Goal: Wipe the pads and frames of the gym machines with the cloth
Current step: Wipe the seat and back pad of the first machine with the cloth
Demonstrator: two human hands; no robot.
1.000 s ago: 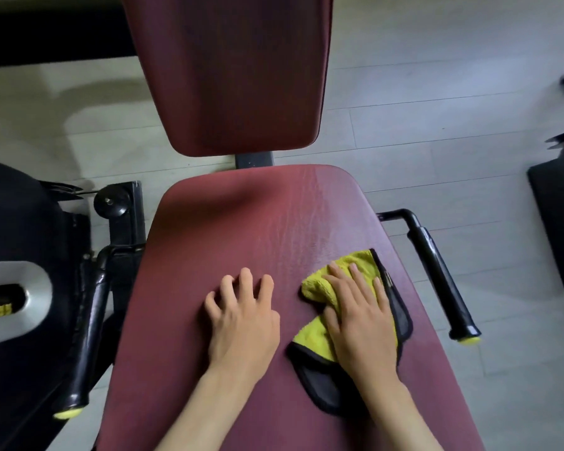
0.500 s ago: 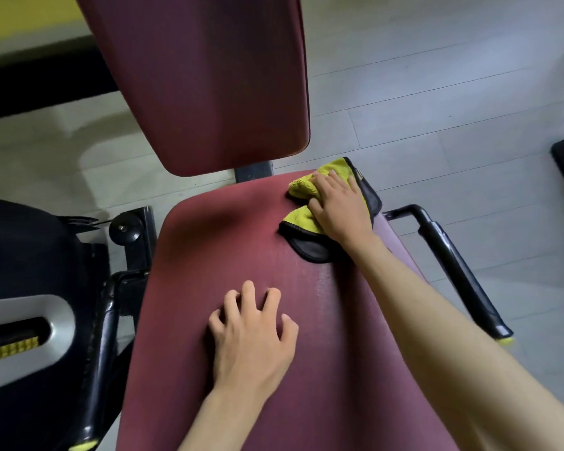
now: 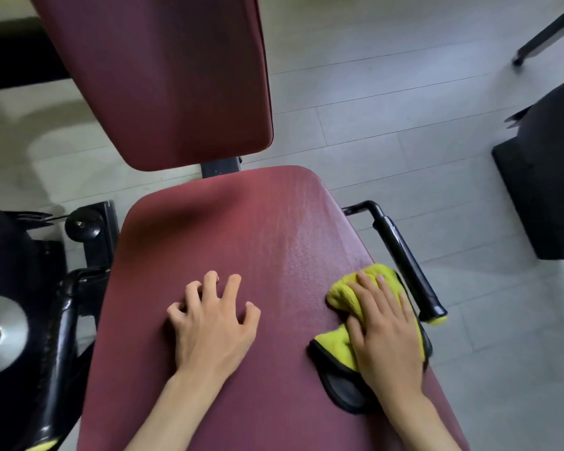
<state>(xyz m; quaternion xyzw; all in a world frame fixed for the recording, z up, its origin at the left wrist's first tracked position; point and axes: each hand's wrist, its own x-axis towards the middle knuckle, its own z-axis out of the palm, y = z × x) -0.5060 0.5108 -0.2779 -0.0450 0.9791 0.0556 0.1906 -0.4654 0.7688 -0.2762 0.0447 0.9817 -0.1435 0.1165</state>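
No legible txt, logo, brand or no. anywhere in view. Seat pad (image 3: 241, 239), back pad (image 3: 163, 76) in upper left, yellow cloth (image 3: 341, 297) at lower right & black side handle (image 3: 404, 255) at right edge of seat: plain surfaces, nothing to read.
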